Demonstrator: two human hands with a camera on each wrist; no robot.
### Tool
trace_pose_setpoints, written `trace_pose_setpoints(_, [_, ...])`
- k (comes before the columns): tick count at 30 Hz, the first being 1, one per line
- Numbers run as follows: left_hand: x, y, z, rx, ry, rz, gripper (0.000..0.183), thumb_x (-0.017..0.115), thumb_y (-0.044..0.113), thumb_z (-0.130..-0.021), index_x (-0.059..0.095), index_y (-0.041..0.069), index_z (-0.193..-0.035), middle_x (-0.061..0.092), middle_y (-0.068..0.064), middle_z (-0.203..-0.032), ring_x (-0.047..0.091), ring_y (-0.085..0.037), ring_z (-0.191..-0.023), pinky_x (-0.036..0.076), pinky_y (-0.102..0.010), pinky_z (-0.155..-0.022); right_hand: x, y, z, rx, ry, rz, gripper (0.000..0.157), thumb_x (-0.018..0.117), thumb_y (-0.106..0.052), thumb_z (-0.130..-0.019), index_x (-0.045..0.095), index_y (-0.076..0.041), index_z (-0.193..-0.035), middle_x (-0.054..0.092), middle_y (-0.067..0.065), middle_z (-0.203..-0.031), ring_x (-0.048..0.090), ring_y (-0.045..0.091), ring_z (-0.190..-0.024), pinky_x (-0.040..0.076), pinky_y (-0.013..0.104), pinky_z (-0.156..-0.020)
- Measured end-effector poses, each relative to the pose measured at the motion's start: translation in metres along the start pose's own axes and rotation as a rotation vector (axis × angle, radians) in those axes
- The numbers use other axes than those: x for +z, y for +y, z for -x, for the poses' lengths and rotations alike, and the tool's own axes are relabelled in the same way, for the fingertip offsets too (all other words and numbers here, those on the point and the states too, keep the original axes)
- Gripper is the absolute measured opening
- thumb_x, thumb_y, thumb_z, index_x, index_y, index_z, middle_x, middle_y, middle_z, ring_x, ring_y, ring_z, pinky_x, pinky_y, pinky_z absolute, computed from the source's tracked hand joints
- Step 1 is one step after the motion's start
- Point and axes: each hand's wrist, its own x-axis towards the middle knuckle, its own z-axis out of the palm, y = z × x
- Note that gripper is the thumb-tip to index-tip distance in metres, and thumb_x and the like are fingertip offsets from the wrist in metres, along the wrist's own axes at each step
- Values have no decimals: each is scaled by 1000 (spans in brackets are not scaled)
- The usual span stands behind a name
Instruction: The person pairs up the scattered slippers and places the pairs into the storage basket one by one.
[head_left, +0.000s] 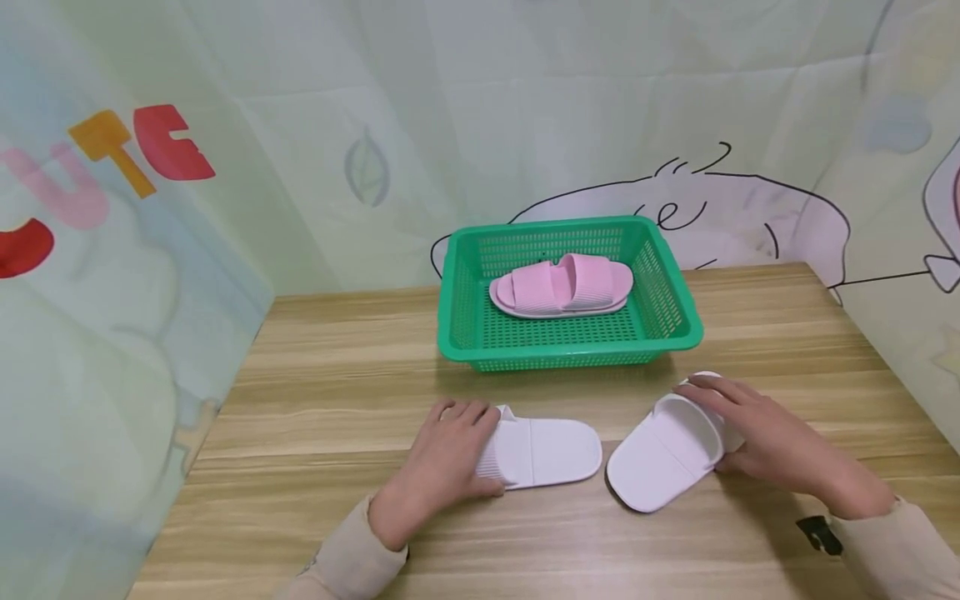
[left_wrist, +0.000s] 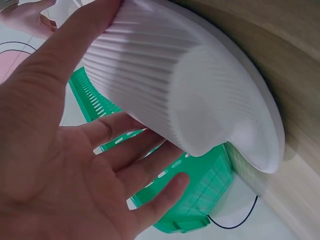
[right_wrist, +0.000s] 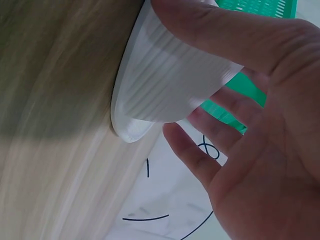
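Observation:
A white slipper [head_left: 558,450] lies sole down on the table, its heel end pointing right. My left hand [head_left: 450,454] spans its ribbed strap [left_wrist: 135,65], thumb on the near side and fingers on the far side. The other white slipper [head_left: 656,458] sits at a slant to the right, heel end toward me and the first slipper. Over its strap [right_wrist: 175,75] my right hand [head_left: 765,437] holds it, thumb on one side and fingers round the other. Part of each slipper's toe end is hidden by the hand in the head view.
Behind the slippers a green plastic basket [head_left: 570,354] stands near the back of the wooden table [head_left: 337,375]. Inside it rest pink slippers [head_left: 536,287], set close together on their soles. A printed cloth [head_left: 300,125] hangs behind and along the sides.

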Motion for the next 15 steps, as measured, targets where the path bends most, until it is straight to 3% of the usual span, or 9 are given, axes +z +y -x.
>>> trace_pose_setpoints(8, [3, -2, 4, -7, 41, 53, 77, 96, 51, -69, 63, 8, -124, 69, -12, -126, 64, -32, -122, 47, -52, -109, -5, -2, 6, -24, 95, 38, 105, 105, -13, -54, 56, -12, -148, 60, 19, -142, 59, 46, -122, 53, 69, -93])
trace_pose_setpoints(15, [8, -5, 6, 19, 100, 48, 72, 94, 52, -69, 64, 10, -119, 70, -10, -125, 66, -31, -120, 49, -50, -107, -12, -12, 8, -9, 113, 34, 103, 105, -30, -59, 56, -15, -149, 59, 15, -139, 61, 41, -115, 53, 64, -88])
